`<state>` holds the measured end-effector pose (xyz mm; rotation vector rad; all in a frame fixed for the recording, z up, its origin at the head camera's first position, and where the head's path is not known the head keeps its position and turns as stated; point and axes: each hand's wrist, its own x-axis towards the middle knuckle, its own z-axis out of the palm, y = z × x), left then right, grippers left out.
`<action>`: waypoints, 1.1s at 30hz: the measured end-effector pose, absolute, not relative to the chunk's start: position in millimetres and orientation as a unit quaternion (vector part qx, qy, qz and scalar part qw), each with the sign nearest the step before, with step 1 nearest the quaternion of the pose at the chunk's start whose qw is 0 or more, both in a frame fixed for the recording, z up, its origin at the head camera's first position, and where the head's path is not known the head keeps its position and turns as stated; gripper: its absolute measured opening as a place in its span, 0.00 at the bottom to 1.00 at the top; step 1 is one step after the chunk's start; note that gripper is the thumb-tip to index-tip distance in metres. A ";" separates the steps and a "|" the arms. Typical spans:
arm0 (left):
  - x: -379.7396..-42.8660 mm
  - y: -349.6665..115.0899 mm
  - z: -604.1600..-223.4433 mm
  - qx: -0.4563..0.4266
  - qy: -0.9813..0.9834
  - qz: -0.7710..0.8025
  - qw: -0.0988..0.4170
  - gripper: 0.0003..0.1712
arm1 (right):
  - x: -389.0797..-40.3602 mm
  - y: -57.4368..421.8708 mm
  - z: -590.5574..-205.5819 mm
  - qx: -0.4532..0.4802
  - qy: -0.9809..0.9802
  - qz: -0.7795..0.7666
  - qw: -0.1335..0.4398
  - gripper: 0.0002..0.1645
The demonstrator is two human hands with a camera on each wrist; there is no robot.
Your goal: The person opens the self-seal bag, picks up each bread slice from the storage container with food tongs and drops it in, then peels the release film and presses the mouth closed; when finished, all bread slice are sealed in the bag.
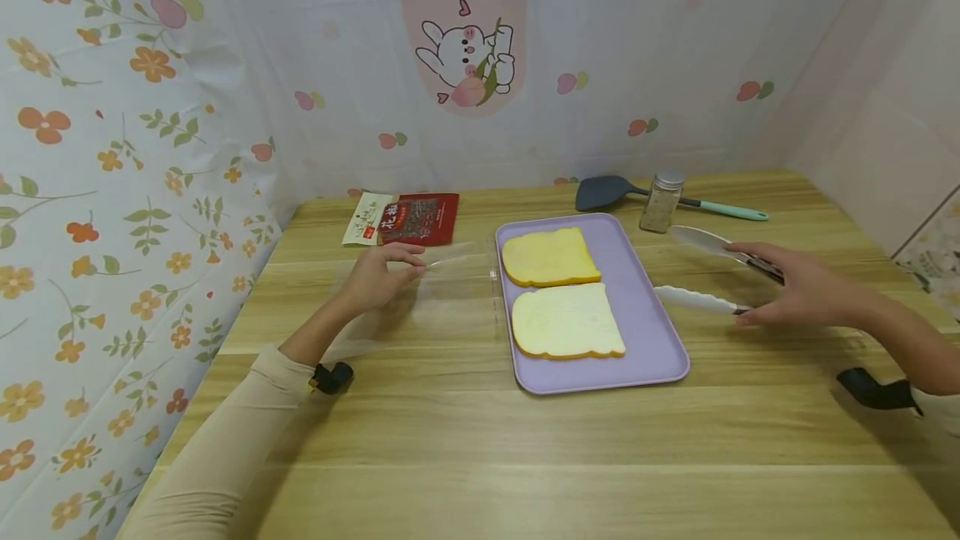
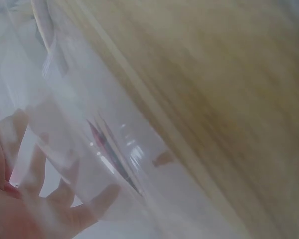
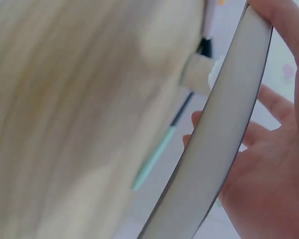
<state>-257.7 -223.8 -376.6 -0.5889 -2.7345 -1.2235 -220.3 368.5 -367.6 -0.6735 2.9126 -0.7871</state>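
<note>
With thumb and fingers, my left hand [image 1: 381, 277] pinches a clear plastic bag [image 1: 457, 298] left of the tray. In the left wrist view the film [image 2: 104, 164] covers much of that hand [image 2: 45, 199]. My right hand [image 1: 806, 286] grips tongs [image 1: 697, 300] with pale tips, their arms spread apart and pointing at the tray's right side. The right wrist view shows one tong arm [image 3: 214, 134] across the palm. Two bread slices, an upper one [image 1: 551, 257] and a lower one [image 1: 567, 321], lie on the lilac tray [image 1: 648, 344], touching neither hand.
Behind the left hand lie a red spice packet [image 1: 431, 219] and a cream packet [image 1: 363, 222]. A shaker jar [image 1: 662, 202] stands at the back right, in front of a spatula [image 1: 603, 192] with a mint handle. A printed cloth [image 1: 337, 65] hangs behind the wooden table [image 1: 487, 457].
</note>
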 end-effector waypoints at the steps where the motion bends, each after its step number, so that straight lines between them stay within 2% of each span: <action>1: -257.7 -224.0 -376.5 -0.194 -0.894 -0.401 0.043 0.06 | -218.9 365.9 -365.0 -0.226 0.941 -0.251 0.022 0.62; 11: -257.9 -222.3 -375.2 -0.199 -0.892 -0.405 0.037 0.06 | -202.2 327.8 -352.9 -0.310 0.930 -0.192 0.049 0.59; 16: -257.4 -222.8 -375.9 -0.191 -0.894 -0.404 0.034 0.06 | -201.6 316.9 -358.4 -0.336 0.926 -0.168 0.038 0.59; 33: -258.0 -222.9 -376.6 -0.191 -0.894 -0.405 0.030 0.06 | -212.3 299.2 -366.2 -0.338 0.919 -0.184 0.082 0.63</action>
